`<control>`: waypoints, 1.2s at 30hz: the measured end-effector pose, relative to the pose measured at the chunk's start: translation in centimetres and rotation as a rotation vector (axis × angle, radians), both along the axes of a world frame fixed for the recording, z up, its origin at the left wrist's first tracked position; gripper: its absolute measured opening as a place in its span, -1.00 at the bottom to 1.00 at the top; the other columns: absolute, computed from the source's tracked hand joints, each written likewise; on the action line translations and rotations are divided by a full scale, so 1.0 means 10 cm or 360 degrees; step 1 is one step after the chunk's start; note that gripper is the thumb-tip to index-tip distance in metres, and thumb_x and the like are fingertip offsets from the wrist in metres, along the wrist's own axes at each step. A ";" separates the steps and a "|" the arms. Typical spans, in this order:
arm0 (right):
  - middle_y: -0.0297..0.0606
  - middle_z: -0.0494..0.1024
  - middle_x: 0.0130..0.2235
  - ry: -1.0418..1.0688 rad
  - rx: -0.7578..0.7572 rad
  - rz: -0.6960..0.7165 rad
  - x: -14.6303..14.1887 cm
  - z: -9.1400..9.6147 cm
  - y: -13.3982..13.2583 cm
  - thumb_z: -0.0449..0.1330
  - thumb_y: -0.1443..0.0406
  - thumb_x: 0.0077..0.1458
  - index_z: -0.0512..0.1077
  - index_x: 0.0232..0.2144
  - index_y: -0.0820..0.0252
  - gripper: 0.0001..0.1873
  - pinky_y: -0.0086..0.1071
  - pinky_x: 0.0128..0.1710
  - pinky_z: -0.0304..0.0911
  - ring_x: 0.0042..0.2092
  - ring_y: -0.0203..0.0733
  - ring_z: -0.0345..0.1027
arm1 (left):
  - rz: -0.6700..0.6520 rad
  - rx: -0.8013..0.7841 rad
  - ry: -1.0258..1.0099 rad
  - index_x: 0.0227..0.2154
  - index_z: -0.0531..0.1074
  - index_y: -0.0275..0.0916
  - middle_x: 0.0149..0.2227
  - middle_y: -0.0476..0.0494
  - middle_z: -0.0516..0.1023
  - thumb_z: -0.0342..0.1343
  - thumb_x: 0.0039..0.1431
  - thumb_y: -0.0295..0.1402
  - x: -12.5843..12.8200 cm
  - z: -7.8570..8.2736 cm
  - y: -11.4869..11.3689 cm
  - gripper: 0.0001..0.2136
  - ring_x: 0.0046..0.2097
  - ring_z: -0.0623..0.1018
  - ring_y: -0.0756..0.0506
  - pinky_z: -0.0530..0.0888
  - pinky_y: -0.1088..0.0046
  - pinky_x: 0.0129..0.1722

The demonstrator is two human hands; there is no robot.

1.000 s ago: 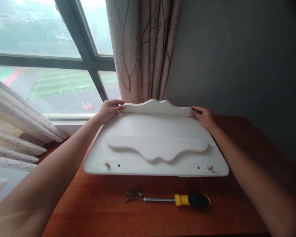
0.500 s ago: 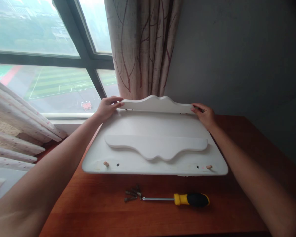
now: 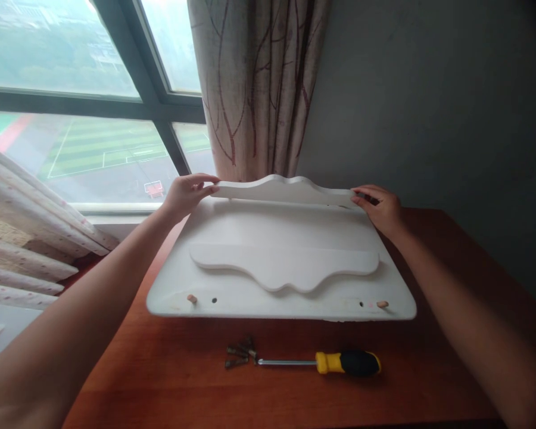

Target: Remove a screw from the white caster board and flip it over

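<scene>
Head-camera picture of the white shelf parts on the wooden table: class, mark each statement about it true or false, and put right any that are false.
1. Each hand grips one end of the scalloped back rail. True: left hand, right hand.
2. The screwdriver lies on the white base board. False: it lies on the table, in front of the board.
3. A second scalloped piece lies flat on the base board. True.
4. The screws sit beside the screwdriver's handle. False: they lie at its metal tip.
5. Wooden dowels stick up near the board's front edge. True.
</scene>
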State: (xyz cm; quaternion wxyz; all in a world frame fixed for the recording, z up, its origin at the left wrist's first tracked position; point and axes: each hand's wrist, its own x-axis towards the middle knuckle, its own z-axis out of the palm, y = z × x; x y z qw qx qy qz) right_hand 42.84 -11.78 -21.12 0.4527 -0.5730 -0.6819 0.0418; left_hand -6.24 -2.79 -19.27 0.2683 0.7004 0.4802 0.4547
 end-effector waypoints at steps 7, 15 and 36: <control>-0.21 0.65 -0.07 -0.0152 0.0070 -0.0048 -0.02 -0.05 -0.19 0.26 0.04 0.17 0.64 -0.17 -0.05 -0.73 -0.11 -0.15 0.43 -0.10 0.04 0.52 | -0.0179 0.0525 0.0466 -0.25 0.69 -0.12 -0.22 -0.18 0.69 0.25 0.15 -0.09 -0.01 0.05 -0.21 -0.74 -0.31 0.45 -0.15 0.40 0.30 -0.23; -0.26 0.65 -0.07 -0.0263 0.0065 0.0021 0.02 -0.17 -0.31 0.27 0.04 0.19 0.64 -0.18 -0.08 -0.76 -0.11 -0.12 0.44 -0.13 0.01 0.54 | -0.0213 0.0586 0.0526 -0.23 0.68 -0.11 -0.22 -0.16 0.69 0.25 0.18 -0.09 -0.03 0.02 -0.33 -0.75 -0.34 0.45 -0.13 0.42 0.31 -0.25; -0.21 0.67 -0.15 -0.0551 0.0283 -0.0081 0.21 -0.22 -0.77 0.17 0.19 0.30 0.63 -0.18 0.09 -0.77 -0.20 -0.05 0.42 -0.13 -0.08 0.56 | 0.0094 0.0330 0.0331 -0.19 0.64 -0.17 -0.10 -0.20 0.66 0.23 0.15 -0.08 -0.25 -0.10 -0.75 -0.69 -0.18 0.59 -0.16 0.54 0.32 -0.20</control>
